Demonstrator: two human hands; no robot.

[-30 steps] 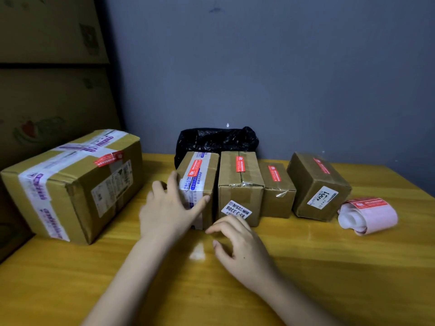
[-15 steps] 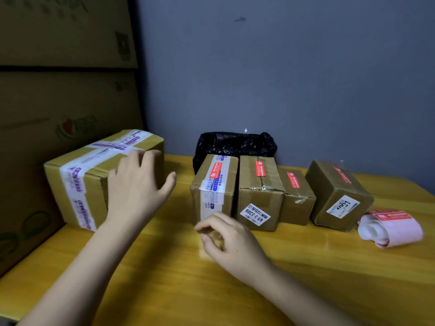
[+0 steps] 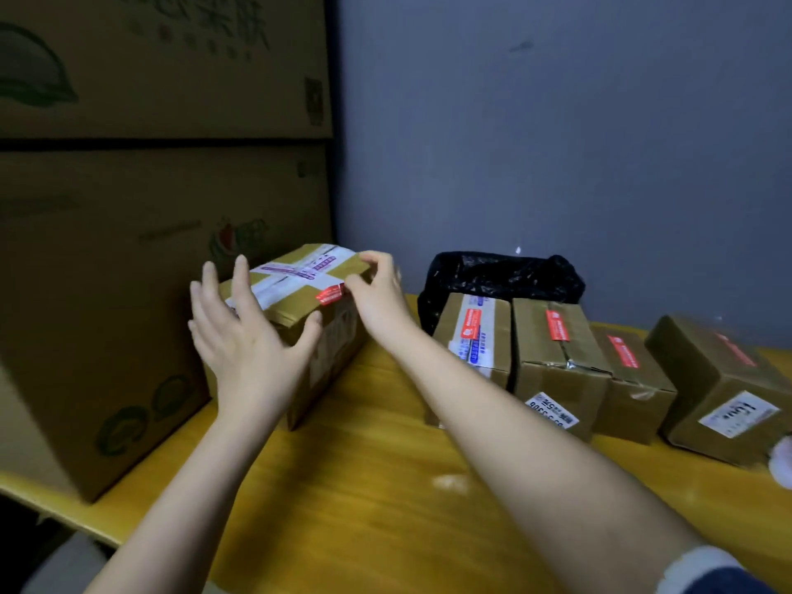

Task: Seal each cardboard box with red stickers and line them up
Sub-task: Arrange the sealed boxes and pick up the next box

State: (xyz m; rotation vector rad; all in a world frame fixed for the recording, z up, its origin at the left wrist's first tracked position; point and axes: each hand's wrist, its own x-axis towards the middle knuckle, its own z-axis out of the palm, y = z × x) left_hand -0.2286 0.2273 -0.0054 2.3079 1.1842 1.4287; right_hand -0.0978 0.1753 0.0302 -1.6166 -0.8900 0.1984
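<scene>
Head view: large taped box (image 3: 300, 302) at table's (image 3: 364, 486) left edge, my left hand (image 3: 248, 336) spread against it, right hand (image 3: 377, 293) pinching its top edge beside red sticker (image 3: 330, 292).

One head-worn view

From my head I look forward and down, close over the yellow wooden counter (image 3: 385, 486), facing the grey wall (image 3: 557, 143).

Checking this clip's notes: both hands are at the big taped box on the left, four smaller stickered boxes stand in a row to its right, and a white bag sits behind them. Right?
Not quite. The head view shows the bag is black, not white. Otherwise correct: the left hand and right hand are at the big taped box, with the four smaller boxes to its right.
</scene>
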